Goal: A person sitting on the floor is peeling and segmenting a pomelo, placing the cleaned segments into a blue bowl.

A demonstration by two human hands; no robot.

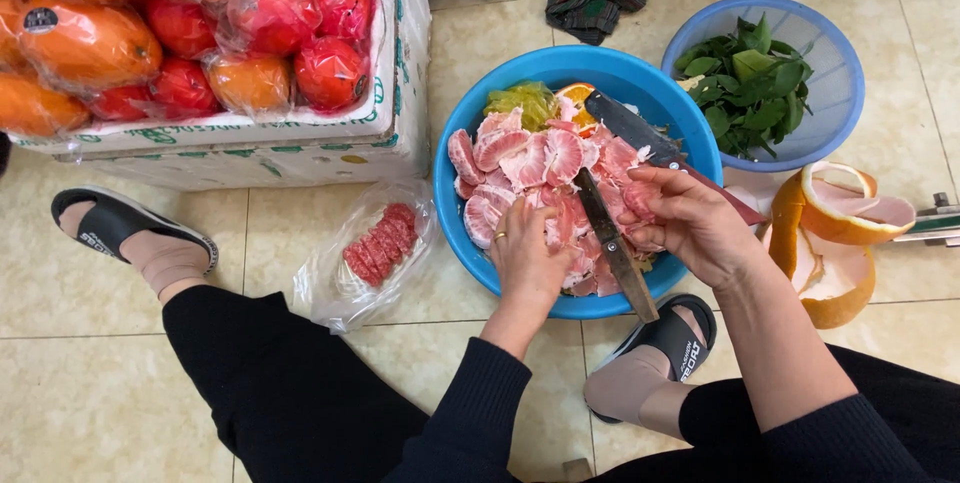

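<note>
fruit box (250, 133) cut off at top, hands (525, 253) covering pomelo segments (530, 158)

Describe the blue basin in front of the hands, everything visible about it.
The blue basin is round, plastic-looking and smooth-rimmed, standing upright on the tiled floor beside a white fruit box. It is heaped with peeled pink pomelo segments. Two knives lie across it. The left hand and right hand reach into it.

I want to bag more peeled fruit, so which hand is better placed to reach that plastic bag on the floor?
Probably the left hand: it rests on the segments at the basin's left side, nearest the bag. The right hand is farther and holds a segment.
</note>
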